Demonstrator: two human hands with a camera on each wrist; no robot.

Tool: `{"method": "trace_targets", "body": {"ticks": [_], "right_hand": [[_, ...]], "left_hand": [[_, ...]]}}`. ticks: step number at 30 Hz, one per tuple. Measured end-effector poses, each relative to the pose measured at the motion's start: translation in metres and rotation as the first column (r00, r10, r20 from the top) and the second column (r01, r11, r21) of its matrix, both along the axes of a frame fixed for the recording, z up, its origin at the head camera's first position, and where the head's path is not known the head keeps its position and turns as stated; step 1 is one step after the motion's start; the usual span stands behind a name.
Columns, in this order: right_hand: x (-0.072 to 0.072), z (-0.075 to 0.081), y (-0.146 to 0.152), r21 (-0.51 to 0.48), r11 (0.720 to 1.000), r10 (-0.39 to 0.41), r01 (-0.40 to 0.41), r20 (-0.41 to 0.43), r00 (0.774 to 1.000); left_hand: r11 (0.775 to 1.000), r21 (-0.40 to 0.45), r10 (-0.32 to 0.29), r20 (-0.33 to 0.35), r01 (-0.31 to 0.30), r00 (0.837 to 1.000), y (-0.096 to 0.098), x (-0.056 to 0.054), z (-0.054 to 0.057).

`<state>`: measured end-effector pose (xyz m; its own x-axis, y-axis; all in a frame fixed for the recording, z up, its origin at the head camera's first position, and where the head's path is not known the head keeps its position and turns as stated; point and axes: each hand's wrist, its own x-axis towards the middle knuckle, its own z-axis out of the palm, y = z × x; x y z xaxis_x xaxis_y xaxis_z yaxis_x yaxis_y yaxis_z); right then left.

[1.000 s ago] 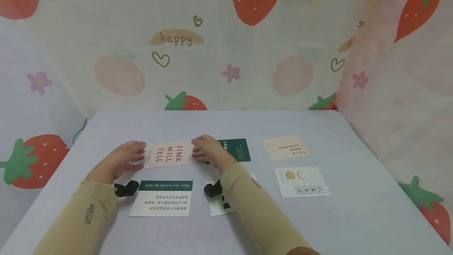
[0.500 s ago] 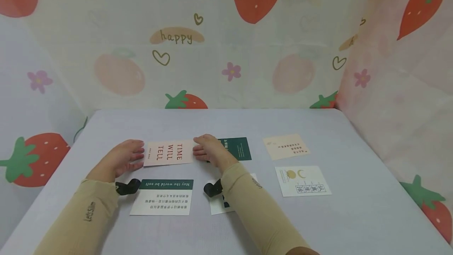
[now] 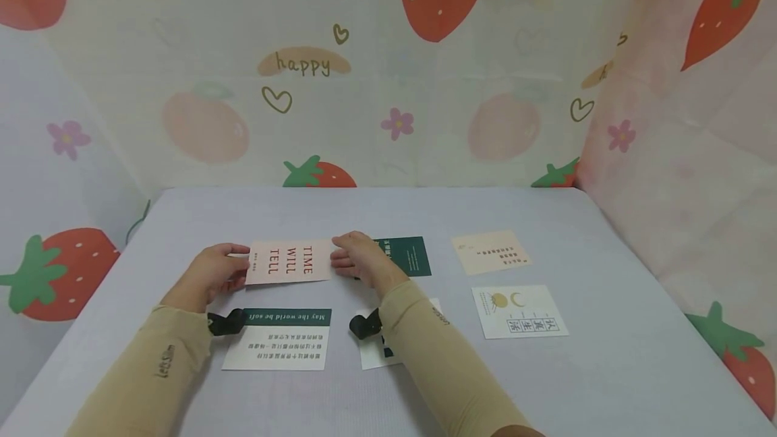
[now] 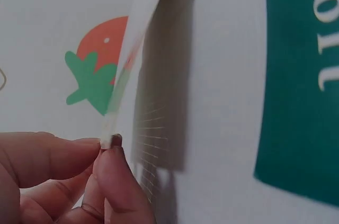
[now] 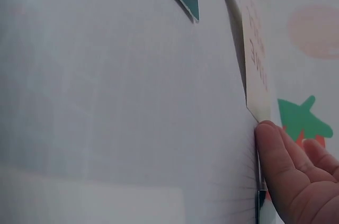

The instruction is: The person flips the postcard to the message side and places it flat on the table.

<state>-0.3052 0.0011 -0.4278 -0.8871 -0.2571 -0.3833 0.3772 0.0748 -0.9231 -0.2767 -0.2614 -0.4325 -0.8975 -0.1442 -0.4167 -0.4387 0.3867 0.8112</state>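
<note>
Your left hand (image 3: 212,272) pinches the "TIME WILL TELL" card (image 3: 290,261) at its left edge, raised off the tabletop (image 3: 607,383). Your right hand (image 3: 364,260): fingers extended at its right edge, contact unclear. Others: one peach card (image 3: 490,253), one green card (image 3: 413,256), three white cards (image 3: 276,346).

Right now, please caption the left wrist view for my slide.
Left hand pinches a pale pink rectangular paper card near a green-banded white rectangular card.

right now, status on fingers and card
Left fingers pinching TIME WILL TELL card. Right fingers at its opposite end, grip unclear. Nothing atop card; green card close on right.
</note>
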Motion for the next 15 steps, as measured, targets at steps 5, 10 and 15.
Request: {"method": "trace_targets", "body": {"ticks": [5,10,15], "right_hand": [[-0.0002,-0.0011,-0.0017,0.01,1.0,0.009,-0.009,-0.003,1.0],[-0.0002,-0.0017,-0.0029,0.044,0.999,0.026,-0.025,-0.009,1.0],[-0.0009,-0.0024,-0.0032,0.131,0.988,0.089,-0.08,-0.06,0.994]], "left_hand": [[1.0,-0.01,0.006,-0.003,-0.006,1.0,0.0009,0.0001,-0.0012],[1.0,-0.013,-0.008,-0.014,0.007,1.0,0.0,-0.0001,-0.004],[1.0,-0.017,-0.011,-0.025,0.011,1.0,-0.0005,-0.0005,-0.0046]]}}
